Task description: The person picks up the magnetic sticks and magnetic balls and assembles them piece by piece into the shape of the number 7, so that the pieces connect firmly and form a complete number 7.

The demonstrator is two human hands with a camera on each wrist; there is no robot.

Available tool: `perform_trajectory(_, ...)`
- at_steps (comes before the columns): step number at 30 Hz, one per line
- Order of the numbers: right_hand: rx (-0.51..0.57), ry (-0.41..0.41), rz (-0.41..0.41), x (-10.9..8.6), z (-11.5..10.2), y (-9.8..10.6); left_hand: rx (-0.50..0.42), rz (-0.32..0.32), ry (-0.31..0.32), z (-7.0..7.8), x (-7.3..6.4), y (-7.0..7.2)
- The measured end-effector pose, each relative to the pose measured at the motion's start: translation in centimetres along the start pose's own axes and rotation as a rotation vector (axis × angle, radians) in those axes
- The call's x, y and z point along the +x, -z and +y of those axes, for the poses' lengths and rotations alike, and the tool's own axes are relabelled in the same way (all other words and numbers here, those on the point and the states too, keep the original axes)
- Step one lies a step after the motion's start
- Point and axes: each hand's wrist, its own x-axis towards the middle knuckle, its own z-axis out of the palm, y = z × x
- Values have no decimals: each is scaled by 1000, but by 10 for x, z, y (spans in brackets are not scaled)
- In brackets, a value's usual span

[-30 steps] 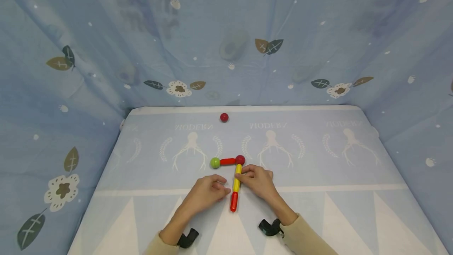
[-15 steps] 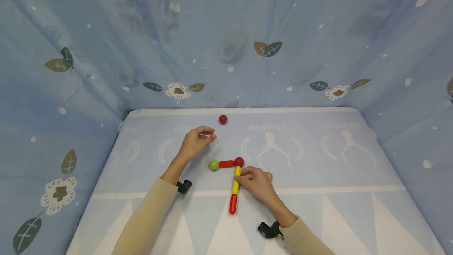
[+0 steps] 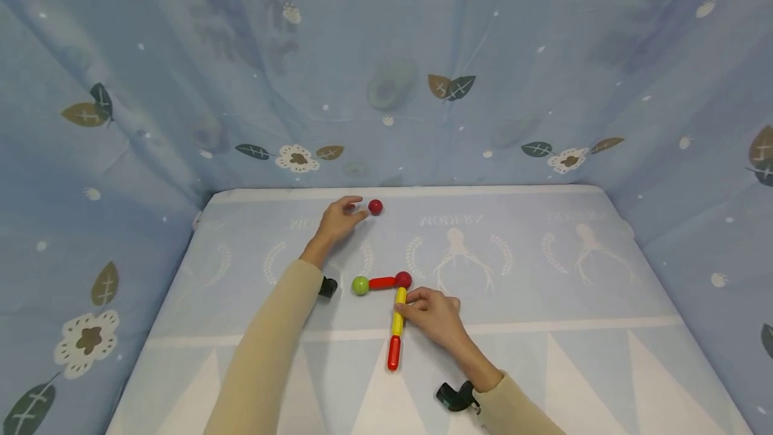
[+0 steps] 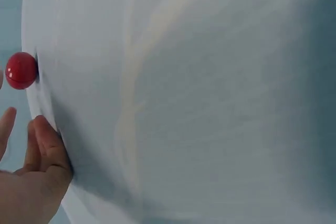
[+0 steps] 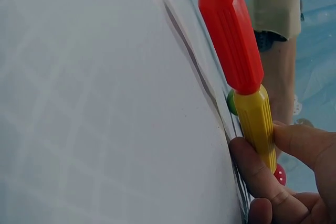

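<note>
At the far side of the table a loose red ball [image 3: 376, 207] lies just beyond the fingertips of my left hand [image 3: 338, 221]. That hand holds nothing; thumb and fingers are parted beside the ball, and a gap shows in the left wrist view. My right hand [image 3: 436, 317] pinches a ribbed yellow stick [image 5: 255, 121] between thumb and fingers. A red stick [image 5: 231, 38] continues it in line on the near end. At the far end of the yellow stick sits a second red ball [image 3: 403, 279], from which a shorter red stick [image 3: 382, 283] leads left to a green ball [image 3: 360, 285].
A patterned blue-and-white cloth covers the table [image 3: 543, 254]. Blue fabric [image 3: 386, 86] hangs as walls behind and on both sides. Black wrist devices [image 3: 455, 396] sit below each wrist.
My left hand has left the sticks and reached forward to the loose red ball at the back. My right hand keeps its pinch on the yellow stick.
</note>
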Motion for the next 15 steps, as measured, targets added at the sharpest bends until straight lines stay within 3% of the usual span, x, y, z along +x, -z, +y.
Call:
perform_trajectory(4,-2,1,6,0,0,1,48,-73,7,6,6,-2)
perform_trajectory(7,-3,-1,3,1,0,1,120,-94,26,11,7,-5)
perform_trajectory(15,9,-21,-6,1,2,-1,266,-12,53,13,8,-21)
